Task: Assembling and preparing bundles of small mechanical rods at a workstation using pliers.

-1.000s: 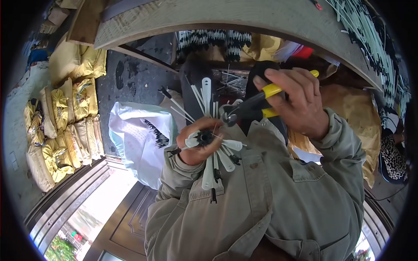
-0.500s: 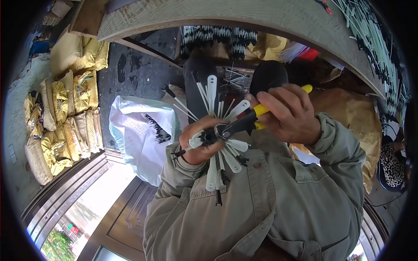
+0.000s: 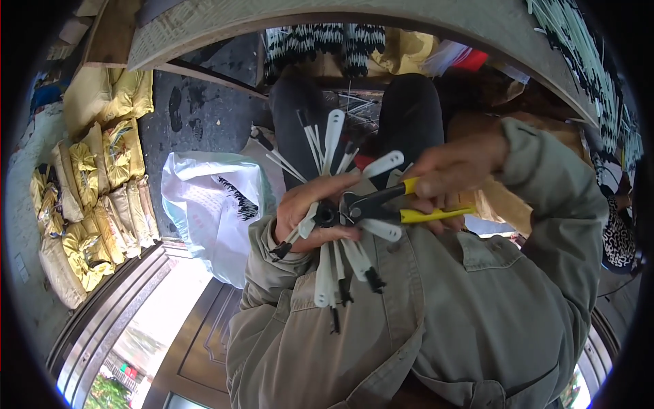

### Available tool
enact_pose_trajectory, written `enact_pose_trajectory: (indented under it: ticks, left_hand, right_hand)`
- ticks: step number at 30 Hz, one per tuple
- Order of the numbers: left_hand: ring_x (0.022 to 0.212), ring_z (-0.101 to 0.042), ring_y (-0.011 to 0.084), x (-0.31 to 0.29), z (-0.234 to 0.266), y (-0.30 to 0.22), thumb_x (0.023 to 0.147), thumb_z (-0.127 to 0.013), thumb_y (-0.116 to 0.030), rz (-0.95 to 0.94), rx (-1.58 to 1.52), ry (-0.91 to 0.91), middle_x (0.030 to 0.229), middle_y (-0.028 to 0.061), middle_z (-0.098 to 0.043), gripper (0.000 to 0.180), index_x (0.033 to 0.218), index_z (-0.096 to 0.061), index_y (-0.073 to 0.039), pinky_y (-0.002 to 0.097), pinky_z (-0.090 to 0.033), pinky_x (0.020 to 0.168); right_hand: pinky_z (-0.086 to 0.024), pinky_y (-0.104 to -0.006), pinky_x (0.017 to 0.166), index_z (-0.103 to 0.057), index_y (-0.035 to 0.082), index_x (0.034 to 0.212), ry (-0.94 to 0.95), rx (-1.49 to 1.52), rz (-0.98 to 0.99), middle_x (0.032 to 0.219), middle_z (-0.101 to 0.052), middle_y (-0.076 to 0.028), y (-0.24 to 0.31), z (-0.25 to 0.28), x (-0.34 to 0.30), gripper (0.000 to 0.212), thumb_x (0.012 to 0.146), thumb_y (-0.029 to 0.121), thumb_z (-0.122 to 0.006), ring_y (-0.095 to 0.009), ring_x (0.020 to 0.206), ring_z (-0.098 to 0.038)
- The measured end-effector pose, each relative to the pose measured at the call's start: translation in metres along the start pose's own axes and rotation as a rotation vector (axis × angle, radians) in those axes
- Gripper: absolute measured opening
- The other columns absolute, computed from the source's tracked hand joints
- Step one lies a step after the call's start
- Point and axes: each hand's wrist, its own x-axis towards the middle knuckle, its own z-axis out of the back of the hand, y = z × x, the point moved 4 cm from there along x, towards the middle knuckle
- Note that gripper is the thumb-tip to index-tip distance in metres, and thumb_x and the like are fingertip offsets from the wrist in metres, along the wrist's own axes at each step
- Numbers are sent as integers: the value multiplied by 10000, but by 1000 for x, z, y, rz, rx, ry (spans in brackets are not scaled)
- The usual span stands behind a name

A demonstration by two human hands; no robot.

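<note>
My left hand [image 3: 294,210] is closed round a bundle of white flat strips and thin rods [image 3: 333,133], several tipped in black, which fan out around a dark round hub [image 3: 326,215]. From the right, my right hand [image 3: 458,167] grips pliers [image 3: 371,204] with yellow handles, spread apart. Its fingers are round the upper handle, while the lower handle angles away below them. The dark jaws lie at the hub's right edge; whether they bite on anything is hidden.
A white plastic bag [image 3: 208,198] with black pieces inside lies left of my legs. Yellow and tan packets [image 3: 95,204] are stacked by the left wall. A curved-looking bench edge [image 3: 340,24] crosses ahead, with bundled black-and-white rods [image 3: 320,41] beneath it.
The pliers' handles have swung wider apart, and my right hand has shifted, with its forearm now higher. My left hand still holds the hub and strips in nearly the same place.
</note>
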Motion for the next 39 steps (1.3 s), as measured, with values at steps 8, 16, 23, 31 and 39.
enact_pose_trajectory:
  ticks: [8,16,23,31,39]
  left_hand:
    - [805,-633,262,1,-2,3,630,-809,-202,-74,-216,89,948,156,-627,533,1061,-570,2,312,-481,692]
    - [829,-646,241,0,-4,5,626,-812,-174,70,-113,-153,958,153,-633,530,1065,-571,-3,306,-496,713]
    - [874,-644,212,1,-4,0,610,-814,-113,113,-23,-165,1025,132,-635,535,1082,-585,-8,284,-495,749]
    - [872,-642,202,2,-4,-2,608,-815,-135,92,-7,-162,1031,128,-636,558,1103,-588,-14,275,-492,746]
    - [767,-630,186,7,-5,2,594,-822,-157,35,-160,68,971,118,-644,571,1094,-590,-4,278,-483,702]
  right_hand:
    - [-470,-290,533,-485,71,1103,-495,-918,545,896,-577,-97,15,-8,-15,461,795,382,-633,-182,675,-602]
    - [-427,-404,788,-531,86,875,-1172,-1804,413,1071,-510,-130,6,-26,-5,189,717,147,-614,-266,943,-549]
    - [-256,-512,1008,-498,98,865,-1366,-1902,443,1255,-458,-166,7,-24,4,148,749,117,-588,-309,1144,-486]
    - [-425,-466,813,-523,101,929,-1294,-1841,573,1160,-486,-134,0,-20,-4,259,711,164,-647,-291,997,-538]
    - [-503,-286,623,-492,-3,1007,-26,132,209,881,-578,-107,-45,8,5,381,815,282,-655,-167,736,-623]
